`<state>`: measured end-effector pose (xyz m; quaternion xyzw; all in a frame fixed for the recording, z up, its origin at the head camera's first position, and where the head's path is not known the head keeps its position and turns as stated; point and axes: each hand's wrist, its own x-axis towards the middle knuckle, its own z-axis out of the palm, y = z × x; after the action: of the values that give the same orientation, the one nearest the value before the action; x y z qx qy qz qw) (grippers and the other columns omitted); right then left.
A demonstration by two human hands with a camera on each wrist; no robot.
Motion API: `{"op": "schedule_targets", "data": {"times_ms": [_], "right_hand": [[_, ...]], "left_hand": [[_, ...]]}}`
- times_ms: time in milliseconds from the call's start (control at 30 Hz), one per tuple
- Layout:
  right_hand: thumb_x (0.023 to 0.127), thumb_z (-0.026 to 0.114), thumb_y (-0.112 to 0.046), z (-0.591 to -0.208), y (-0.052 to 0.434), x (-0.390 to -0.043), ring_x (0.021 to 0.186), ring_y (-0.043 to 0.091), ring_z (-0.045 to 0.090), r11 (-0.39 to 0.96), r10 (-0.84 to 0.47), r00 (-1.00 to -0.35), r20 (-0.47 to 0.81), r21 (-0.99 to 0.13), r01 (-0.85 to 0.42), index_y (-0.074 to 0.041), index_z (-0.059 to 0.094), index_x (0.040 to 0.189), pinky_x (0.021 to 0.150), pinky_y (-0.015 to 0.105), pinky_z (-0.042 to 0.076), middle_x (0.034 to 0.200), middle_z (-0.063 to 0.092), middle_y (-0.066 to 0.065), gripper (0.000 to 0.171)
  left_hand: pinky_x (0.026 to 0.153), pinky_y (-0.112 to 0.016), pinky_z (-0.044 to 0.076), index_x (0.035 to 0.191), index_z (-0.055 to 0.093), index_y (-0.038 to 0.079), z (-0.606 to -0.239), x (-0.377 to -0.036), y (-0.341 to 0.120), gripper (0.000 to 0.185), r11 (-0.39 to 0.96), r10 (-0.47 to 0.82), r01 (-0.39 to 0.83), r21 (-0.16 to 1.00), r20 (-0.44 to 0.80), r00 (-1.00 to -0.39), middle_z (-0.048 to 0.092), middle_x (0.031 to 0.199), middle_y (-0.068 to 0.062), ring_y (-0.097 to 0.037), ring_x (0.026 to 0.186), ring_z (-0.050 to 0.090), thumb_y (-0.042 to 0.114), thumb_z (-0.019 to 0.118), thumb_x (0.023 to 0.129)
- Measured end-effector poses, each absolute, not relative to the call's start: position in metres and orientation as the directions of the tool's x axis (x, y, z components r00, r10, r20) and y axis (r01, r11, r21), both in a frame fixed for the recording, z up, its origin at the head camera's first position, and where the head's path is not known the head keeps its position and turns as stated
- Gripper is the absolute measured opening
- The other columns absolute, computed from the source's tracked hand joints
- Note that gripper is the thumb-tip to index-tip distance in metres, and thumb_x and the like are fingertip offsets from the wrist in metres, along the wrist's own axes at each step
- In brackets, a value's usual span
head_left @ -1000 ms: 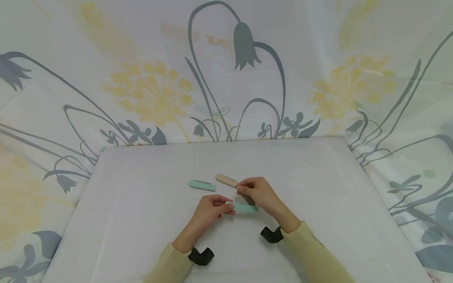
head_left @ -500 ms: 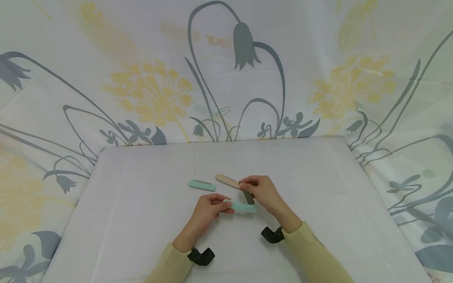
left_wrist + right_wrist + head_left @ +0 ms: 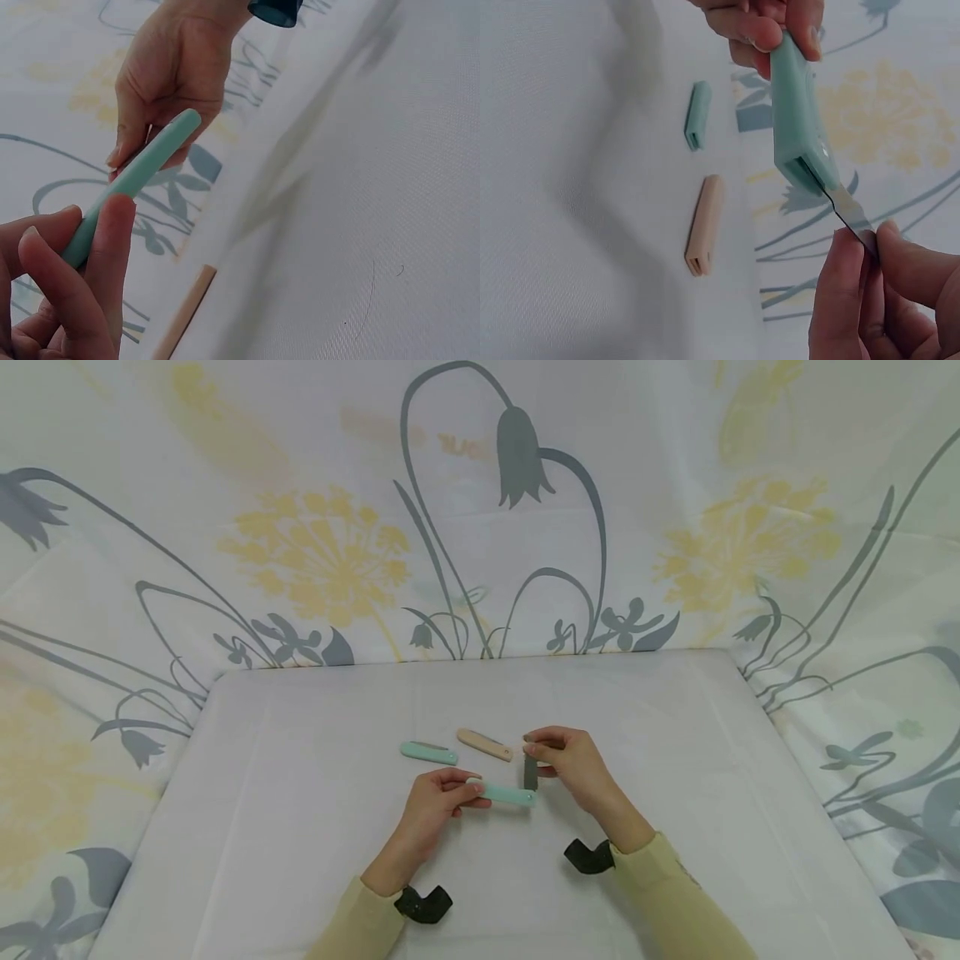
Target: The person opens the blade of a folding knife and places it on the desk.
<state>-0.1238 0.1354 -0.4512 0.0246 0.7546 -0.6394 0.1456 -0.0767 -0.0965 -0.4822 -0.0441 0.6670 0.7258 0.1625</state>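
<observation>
My left hand (image 3: 438, 797) grips the near end of a mint-green folding knife handle (image 3: 501, 792), held just above the white table (image 3: 300, 827). My right hand (image 3: 551, 758) pinches the knife's grey blade (image 3: 530, 772), which stands swung out roughly at right angles to the handle. In the right wrist view the blade (image 3: 847, 214) comes out of the slotted handle (image 3: 799, 120) into my fingertips (image 3: 855, 255). In the left wrist view my fingers (image 3: 67, 270) wrap the handle (image 3: 131, 184).
Two more folded knives lie on the table beyond my hands: a mint-green one (image 3: 428, 752) to the left and a beige one (image 3: 485, 744) beside it. A flower-printed cloth (image 3: 480, 510) hangs behind and at both sides of the table.
My right hand has moved right and away from the handle, swinging the blade out from nearly folded to about a right angle. The beige knife, partly covered before, is now fully in view.
</observation>
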Motion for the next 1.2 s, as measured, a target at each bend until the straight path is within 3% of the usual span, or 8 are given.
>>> {"op": "schedule_targets", "data": {"times_ms": [167,600,933,1200], "right_hand": [[0.098,0.062,-0.006,-0.452,0.142,-0.123,0.093,0.016,0.061,0.128,-0.169,-0.948,-0.269,-0.960,0.249,0.013,0.055,0.122,0.077,0.034,0.057,0.104,0.060,0.011,0.031],[0.103,0.050,-0.002,-0.456,0.150,-0.111,0.091,0.019,0.062,-0.026,-0.202,-0.931,-0.305,-0.948,0.317,0.006,0.047,0.114,0.080,0.038,0.057,0.097,0.056,0.010,0.014],[0.103,0.047,0.000,-0.457,0.147,-0.102,0.090,0.019,0.064,-0.131,-0.116,-0.941,-0.318,-0.934,0.332,0.008,0.047,0.115,0.079,0.036,0.057,0.101,0.057,0.014,0.014],[0.101,0.051,0.003,-0.460,0.144,-0.099,0.088,0.017,0.068,-0.235,-0.047,-0.950,-0.310,-0.921,0.312,0.006,0.046,0.110,0.076,0.033,0.058,0.098,0.059,0.012,0.010]], "left_hand": [[0.062,-0.023,0.043,0.112,0.067,-0.007,-0.482,-0.076,-0.099,0.029,-0.064,0.150,-0.290,0.955,-0.278,-0.949,0.075,0.086,-0.008,-0.016,0.077,0.074,0.010,0.073,0.090],[0.062,-0.022,0.043,0.110,0.066,-0.005,-0.482,-0.077,-0.101,0.023,-0.123,0.112,-0.290,0.949,-0.277,-0.954,0.073,0.088,-0.006,-0.015,0.075,0.073,0.007,0.072,0.091],[0.062,-0.022,0.041,0.113,0.065,-0.004,-0.482,-0.076,-0.103,0.026,-0.117,0.096,-0.313,0.942,-0.303,-0.948,0.074,0.087,-0.006,-0.014,0.078,0.073,0.011,0.072,0.092],[0.065,-0.026,0.042,0.108,0.067,0.000,-0.487,-0.073,-0.106,0.023,-0.016,0.114,-0.304,0.952,-0.301,-0.947,0.074,0.085,-0.006,-0.016,0.079,0.072,0.014,0.074,0.091]]}}
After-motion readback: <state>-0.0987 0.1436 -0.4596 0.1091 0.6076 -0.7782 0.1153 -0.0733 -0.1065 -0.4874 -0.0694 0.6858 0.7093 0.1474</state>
